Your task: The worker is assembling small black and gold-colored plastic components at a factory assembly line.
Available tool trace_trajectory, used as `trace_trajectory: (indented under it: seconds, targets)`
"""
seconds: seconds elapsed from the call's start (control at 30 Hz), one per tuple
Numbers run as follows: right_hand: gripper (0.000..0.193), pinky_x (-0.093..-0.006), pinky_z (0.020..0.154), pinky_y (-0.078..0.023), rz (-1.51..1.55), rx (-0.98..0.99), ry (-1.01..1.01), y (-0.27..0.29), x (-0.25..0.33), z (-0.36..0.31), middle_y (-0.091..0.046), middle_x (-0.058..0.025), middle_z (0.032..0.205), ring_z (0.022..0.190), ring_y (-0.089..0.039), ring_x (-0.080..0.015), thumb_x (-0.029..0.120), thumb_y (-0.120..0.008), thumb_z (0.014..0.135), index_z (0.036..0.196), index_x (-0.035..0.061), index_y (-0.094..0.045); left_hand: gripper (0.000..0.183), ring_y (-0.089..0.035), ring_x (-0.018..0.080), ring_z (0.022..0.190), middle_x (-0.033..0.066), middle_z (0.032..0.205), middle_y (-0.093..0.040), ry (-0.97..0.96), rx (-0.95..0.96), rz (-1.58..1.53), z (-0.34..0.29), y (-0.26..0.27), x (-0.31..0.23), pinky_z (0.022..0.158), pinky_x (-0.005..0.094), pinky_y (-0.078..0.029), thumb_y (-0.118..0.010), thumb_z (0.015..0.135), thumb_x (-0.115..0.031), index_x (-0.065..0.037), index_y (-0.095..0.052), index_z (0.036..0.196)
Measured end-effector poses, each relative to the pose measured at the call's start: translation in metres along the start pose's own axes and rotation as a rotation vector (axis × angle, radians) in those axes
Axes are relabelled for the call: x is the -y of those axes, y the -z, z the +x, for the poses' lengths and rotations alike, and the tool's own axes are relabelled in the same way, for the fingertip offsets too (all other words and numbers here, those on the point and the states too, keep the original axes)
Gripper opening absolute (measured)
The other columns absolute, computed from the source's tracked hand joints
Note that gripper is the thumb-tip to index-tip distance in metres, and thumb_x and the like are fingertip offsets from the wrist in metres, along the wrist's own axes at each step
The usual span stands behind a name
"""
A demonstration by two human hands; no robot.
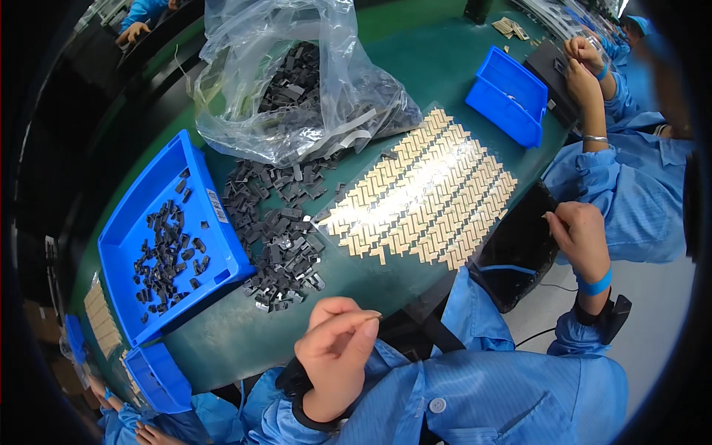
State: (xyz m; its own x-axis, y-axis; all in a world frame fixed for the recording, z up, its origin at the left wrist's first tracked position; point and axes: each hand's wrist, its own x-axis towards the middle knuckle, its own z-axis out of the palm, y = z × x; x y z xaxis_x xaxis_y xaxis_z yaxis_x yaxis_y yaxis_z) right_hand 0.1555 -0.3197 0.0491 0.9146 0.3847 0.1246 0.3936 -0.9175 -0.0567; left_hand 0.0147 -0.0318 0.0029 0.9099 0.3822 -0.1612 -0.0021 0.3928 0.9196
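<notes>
My left hand (337, 356) is raised in front of my blue coat, near the front edge of the green table. Its thumb and forefinger are pinched together; a tiny thing may sit at the tips, too small to name. My right hand (584, 241), with a blue wristband (595, 282), hovers past the table's right edge. Its fingers are curled in, and I cannot make out whether they hold anything. Between the hands and farther off lies a clear sheet with rows of small beige pieces (423, 196) in a zigzag pattern. Small black parts (285, 252) are heaped to its left.
A large blue tray (241, 256) with loose black parts stands left, and a smaller blue bin (159, 382) before it. A clear plastic bag (363, 81) of black parts lies at the back. Another blue bin (523, 122) is far right, where a co-worker's hands (586, 70) are raised.
</notes>
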Motion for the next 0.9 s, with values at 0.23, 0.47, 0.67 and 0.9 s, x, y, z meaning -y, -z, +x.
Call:
trace_trajectory:
  seconds: [0.23,0.47,0.67,0.9]
  targets:
    - [0.004,-0.0318,0.058,-0.043,0.811,0.070,0.235,-0.010,0.062,0.001,-0.060,-0.0096,0.073,0.064,-0.056,-0.0232,0.004,-0.062,0.073,0.075,0.0017,-0.059,0.026,-0.048,0.0175,0.064,0.0022,0.081,-0.049,-0.960,0.327,0.922,0.000,0.010,-0.016,0.055,0.0293,-0.039,-0.070,0.061,0.001,-0.006,-0.065,0.085]
    - [0.010,-0.0247,0.065,-0.043,1.483,0.817,0.409,-0.030,0.123,0.016,-0.056,-0.0075,0.083,0.073,-0.054,-0.0128,0.008,-0.058,0.084,0.088,-0.0016,-0.059,0.025,-0.046,0.0112,0.062,-0.0007,0.076,-0.047,-1.215,0.488,1.174,-0.003,0.012,-0.020,0.055,0.0247,-0.037,-0.066,0.064,-0.006,-0.007,-0.066,0.088]
    - [0.006,-0.0261,0.064,-0.043,1.399,0.823,0.477,-0.031,0.128,0.022,-0.056,-0.0061,0.080,0.072,-0.053,-0.0148,0.006,-0.059,0.082,0.080,0.0001,-0.057,0.029,-0.049,0.0159,0.066,0.0029,0.078,-0.050,-1.199,0.496,1.233,-0.002,0.015,-0.019,0.058,0.0281,-0.038,-0.072,0.060,-0.010,-0.007,-0.065,0.087]
    - [0.005,-0.0264,0.061,-0.042,1.322,0.241,0.241,-0.036,0.133,0.025,-0.054,-0.0069,0.077,0.068,-0.053,-0.0152,0.004,-0.057,0.081,0.080,-0.0001,-0.057,0.039,-0.053,0.0237,0.068,0.0077,0.081,-0.055,-0.921,0.153,1.354,0.030,0.025,-0.016,0.059,0.0331,-0.041,-0.074,0.064,-0.014,-0.003,-0.059,0.098]
